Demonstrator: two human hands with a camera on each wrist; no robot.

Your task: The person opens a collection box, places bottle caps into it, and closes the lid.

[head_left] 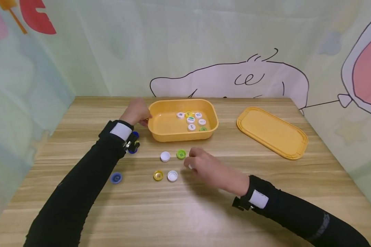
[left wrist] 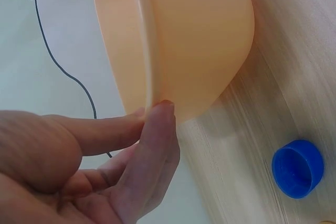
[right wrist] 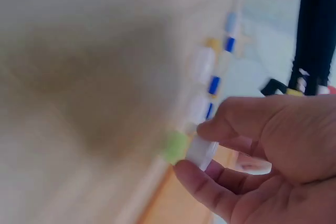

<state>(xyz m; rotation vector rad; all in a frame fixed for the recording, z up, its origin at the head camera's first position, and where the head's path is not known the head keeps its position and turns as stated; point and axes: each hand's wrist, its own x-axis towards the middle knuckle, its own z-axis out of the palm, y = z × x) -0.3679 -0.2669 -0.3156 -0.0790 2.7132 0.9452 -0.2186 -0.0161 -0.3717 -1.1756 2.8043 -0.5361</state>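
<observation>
My left hand (head_left: 136, 111) pinches the left end of a yellow plastic tub (head_left: 160, 136); in the left wrist view, thumb and fingers grip its rim (left wrist: 152, 72). Several white, yellow and green bottle caps lie inside the tub, mostly toward its right side. My right hand (head_left: 208, 168) is low over the table in front of the tub, pinching a white bottle cap (right wrist: 201, 151) between thumb and fingertips. Left of that hand are a green cap (head_left: 181, 154), two white caps (head_left: 165, 156) and a yellow cap (head_left: 158, 175).
A yellow lid (head_left: 272, 133) lies flat at the right of the wooden table (head_left: 204, 219). One blue cap (head_left: 116, 177) sits beside the left forearm, and more blue caps (head_left: 133, 151) are partly hidden by the left wrist. A printed curtain (head_left: 111, 51) hangs behind.
</observation>
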